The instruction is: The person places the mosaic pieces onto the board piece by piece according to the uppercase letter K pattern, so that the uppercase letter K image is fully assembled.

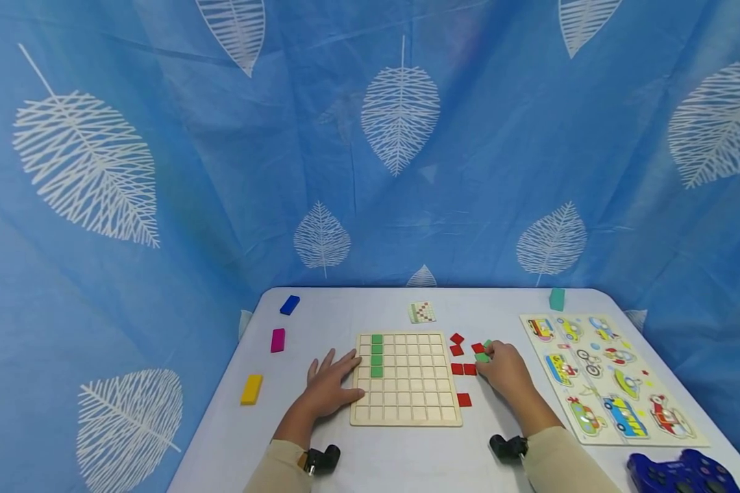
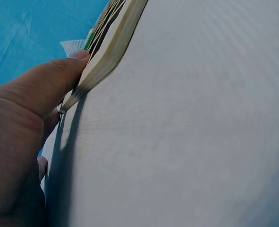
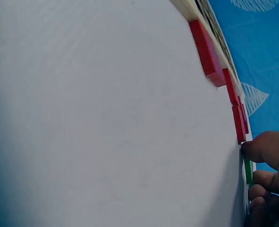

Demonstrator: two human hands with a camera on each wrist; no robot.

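A wooden grid board [image 1: 407, 414] lies mid-table, with several green tiles [image 1: 377, 360] in its second column. My left hand [image 1: 329, 389] touches the board's left edge, fingers spread; the left wrist view shows the thumb [image 2: 66, 71] against the rim. Right of the board, my right hand [image 1: 507, 370] pinches a green square tile [image 1: 482, 357] between thumb and fingers. In the right wrist view that green tile [image 3: 249, 171] stands at the fingertips, low at the tabletop. Several red tiles [image 1: 464, 400] lie between board and right hand. Another green tile [image 1: 487, 343] is partly hidden by the fingers.
A small pattern card [image 1: 422, 312] lies behind the board. Blue [image 1: 290, 305], pink [image 1: 277, 340] and yellow [image 1: 251, 389] blocks line the left side. A teal block [image 1: 557, 299], a vehicle picture puzzle [image 1: 610, 380] and a blue game controller [image 1: 681, 472] are on the right.
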